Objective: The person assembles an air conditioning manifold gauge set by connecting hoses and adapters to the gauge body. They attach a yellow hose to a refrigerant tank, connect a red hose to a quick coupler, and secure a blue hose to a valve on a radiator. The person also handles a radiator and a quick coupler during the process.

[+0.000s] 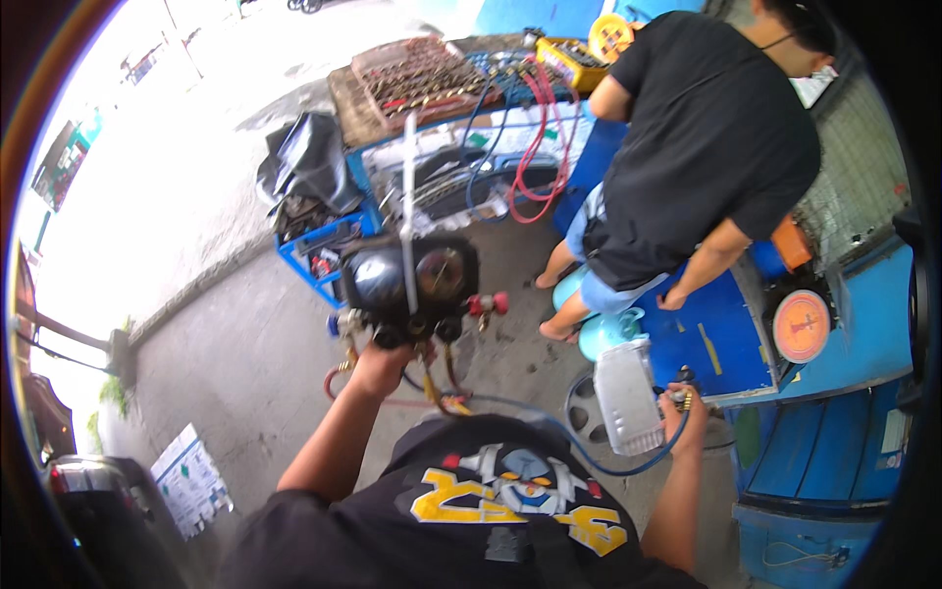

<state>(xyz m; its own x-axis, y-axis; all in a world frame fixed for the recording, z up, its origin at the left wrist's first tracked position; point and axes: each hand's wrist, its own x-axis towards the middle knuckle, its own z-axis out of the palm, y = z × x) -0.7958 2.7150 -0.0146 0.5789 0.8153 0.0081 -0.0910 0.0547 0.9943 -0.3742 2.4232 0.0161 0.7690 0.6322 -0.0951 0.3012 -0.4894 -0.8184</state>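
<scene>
My left hand is closed under a manifold gauge set and holds it up in front of me. The set has two round dials in a black casing, with a blue knob on one side and a red knob on the other. A clear strap or tube rises from it. From below the gauges, a blue hose curves across to my right hand. Those fingers are closed round a brass-and-black hose coupler. Beside this hand is a translucent ribbed plastic container.
A co-worker in a black shirt stands ahead on the right. The far workbench bears a red tray of metal parts and a yellow bin; red hoses hang off it. A blue cart stands left, a blue board right.
</scene>
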